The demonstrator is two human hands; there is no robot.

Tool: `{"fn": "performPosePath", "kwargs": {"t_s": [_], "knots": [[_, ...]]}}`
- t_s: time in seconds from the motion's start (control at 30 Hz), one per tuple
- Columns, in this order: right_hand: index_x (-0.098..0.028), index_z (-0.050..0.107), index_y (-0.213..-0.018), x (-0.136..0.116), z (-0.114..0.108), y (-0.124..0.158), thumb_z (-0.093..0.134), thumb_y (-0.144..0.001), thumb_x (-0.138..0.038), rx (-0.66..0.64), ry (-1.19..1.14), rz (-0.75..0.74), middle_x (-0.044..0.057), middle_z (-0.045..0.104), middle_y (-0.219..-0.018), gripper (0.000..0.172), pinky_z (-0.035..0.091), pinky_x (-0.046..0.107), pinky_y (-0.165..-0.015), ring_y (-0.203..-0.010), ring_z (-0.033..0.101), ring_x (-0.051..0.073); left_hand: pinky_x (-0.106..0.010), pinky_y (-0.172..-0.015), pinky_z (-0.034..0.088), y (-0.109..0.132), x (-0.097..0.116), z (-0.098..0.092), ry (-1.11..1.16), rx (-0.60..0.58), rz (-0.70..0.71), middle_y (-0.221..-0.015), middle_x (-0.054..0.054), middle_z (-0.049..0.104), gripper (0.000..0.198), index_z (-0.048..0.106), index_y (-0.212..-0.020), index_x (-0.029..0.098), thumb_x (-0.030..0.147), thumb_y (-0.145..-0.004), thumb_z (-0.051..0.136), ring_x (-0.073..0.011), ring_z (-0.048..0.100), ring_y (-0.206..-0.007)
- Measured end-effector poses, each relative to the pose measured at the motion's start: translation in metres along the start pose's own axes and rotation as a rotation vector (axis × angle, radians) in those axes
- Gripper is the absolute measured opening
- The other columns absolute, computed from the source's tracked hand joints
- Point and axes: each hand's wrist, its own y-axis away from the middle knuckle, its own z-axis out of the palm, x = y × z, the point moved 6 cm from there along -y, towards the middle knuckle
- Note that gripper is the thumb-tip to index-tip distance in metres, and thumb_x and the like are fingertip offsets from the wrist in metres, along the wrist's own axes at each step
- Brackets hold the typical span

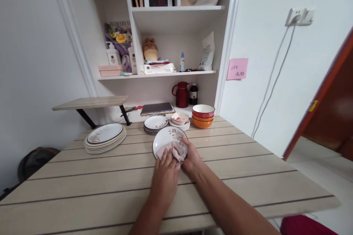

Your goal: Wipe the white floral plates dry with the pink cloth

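A white plate with a floral print and dark rim [167,137] is held tilted just above the wooden table [82,187]. My right hand [192,158] grips its lower right edge. My left hand [165,176] presses a pinkish cloth [176,150] against the plate's lower face, fingers bent over the cloth.
A stack of large plates [104,138] sits at the left, a stack of smaller plates [156,123] and small dishes [180,119] behind, red and orange bowls [203,115] to the right. Shelves with a red jug [182,94] stand behind. The table's right edge drops off to the floor.
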Motion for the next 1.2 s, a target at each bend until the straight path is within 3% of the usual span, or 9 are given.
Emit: {"fn": "performPosePath", "kwargs": {"t_s": [0.1, 0.27, 0.37, 0.47, 0.57, 0.8, 0.93, 1.07, 1.2], "knots": [[-0.013, 0.065, -0.095, 0.004, 0.002, 0.002, 0.051, -0.088, -0.044, -0.034, 0.067, 0.035, 0.009, 0.074, -0.078, 0.034, 0.054, 0.034, -0.080, -0.075, 0.070, 0.021, -0.045, -0.109, 0.035, 0.000, 0.003, -0.001, 0.045, -0.003, 0.054, -0.147, -0.006, 0.040, 0.044, 0.052, -0.131, 0.023, 0.018, -0.092, 0.034, -0.0215, 0.028, -0.140], [-0.010, 0.064, -0.103, 0.020, 0.012, 0.008, 0.055, -0.086, -0.044, -0.143, 0.160, 0.137, 0.012, 0.074, -0.091, 0.039, 0.050, 0.036, -0.089, -0.086, 0.070, 0.022, -0.050, -0.111, 0.027, 0.000, -0.003, -0.005, -0.008, 0.020, -0.011, -0.153, -0.005, 0.029, 0.049, 0.041, -0.140, 0.022, 0.017, -0.092, 0.032, -0.0223, 0.017, -0.143], [-0.010, 0.062, -0.110, 0.024, 0.015, 0.008, 0.053, -0.087, -0.045, -0.170, 0.172, 0.142, 0.012, 0.073, -0.096, 0.043, 0.048, 0.037, -0.092, -0.091, 0.069, 0.022, -0.052, -0.111, 0.024, 0.000, -0.010, -0.010, -0.073, 0.053, -0.105, -0.153, -0.006, 0.027, 0.050, 0.041, -0.140, 0.022, 0.018, -0.090, 0.035, -0.0241, 0.016, -0.144], [-0.010, 0.061, -0.113, 0.022, 0.012, 0.005, 0.052, -0.088, -0.041, -0.121, 0.157, 0.064, 0.011, 0.074, -0.096, 0.041, 0.047, 0.037, -0.092, -0.088, 0.070, 0.022, -0.054, -0.110, 0.025, 0.002, -0.023, -0.015, -0.147, 0.095, -0.260, -0.154, -0.008, 0.026, 0.051, 0.040, -0.140, 0.020, 0.019, -0.089, 0.039, -0.0270, 0.017, -0.143], [-0.011, 0.060, -0.116, 0.018, 0.008, 0.002, 0.050, -0.089, -0.038, -0.061, 0.105, 0.000, 0.011, 0.074, -0.096, 0.039, 0.048, 0.039, -0.091, -0.086, 0.070, 0.023, -0.053, -0.110, 0.027, 0.003, -0.033, -0.015, -0.188, 0.062, -0.335, -0.153, -0.011, 0.028, 0.048, 0.045, -0.137, 0.017, 0.020, -0.089, 0.038, -0.0287, 0.021, -0.142], [-0.013, 0.057, -0.121, 0.005, 0.003, 0.001, 0.044, -0.091, -0.039, -0.005, -0.015, -0.039, 0.011, 0.073, -0.098, 0.042, 0.049, 0.040, -0.090, -0.091, 0.068, 0.023, -0.050, -0.111, 0.027, 0.003, -0.020, -0.002, -0.117, -0.081, -0.196, -0.150, -0.014, 0.032, 0.051, 0.044, -0.138, 0.014, 0.020, -0.088, 0.040, -0.0287, 0.022, -0.141], [-0.011, 0.062, -0.108, 0.007, 0.002, 0.000, 0.047, -0.089, -0.042, -0.020, -0.011, 0.022, 0.011, 0.074, -0.089, 0.040, 0.053, 0.038, -0.084, -0.084, 0.069, 0.023, -0.051, -0.111, 0.026, 0.005, -0.008, 0.004, -0.061, -0.116, -0.096, -0.152, -0.010, 0.029, 0.053, 0.040, -0.140, 0.018, 0.020, -0.087, 0.042, -0.0274, 0.019, -0.142], [-0.013, 0.064, -0.090, 0.012, -0.002, 0.002, 0.050, -0.088, -0.042, 0.069, 0.051, 0.065, 0.008, 0.073, -0.073, 0.033, 0.055, 0.033, -0.076, -0.071, 0.070, 0.021, -0.049, -0.113, 0.022, 0.006, -0.001, 0.005, -0.007, -0.161, -0.012, -0.155, -0.006, 0.022, 0.052, 0.040, -0.140, 0.018, 0.018, -0.088, 0.039, -0.0243, 0.012, -0.144], [-0.012, 0.065, -0.089, 0.017, 0.004, 0.004, 0.052, -0.088, -0.041, 0.023, 0.148, 0.107, 0.010, 0.074, -0.075, 0.032, 0.055, 0.033, -0.076, -0.071, 0.070, 0.021, -0.049, -0.114, 0.021, 0.004, 0.000, 0.001, 0.033, -0.141, 0.000, -0.155, -0.004, 0.021, 0.055, 0.035, -0.143, 0.022, 0.018, -0.089, 0.038, -0.0220, 0.010, -0.145]]}}
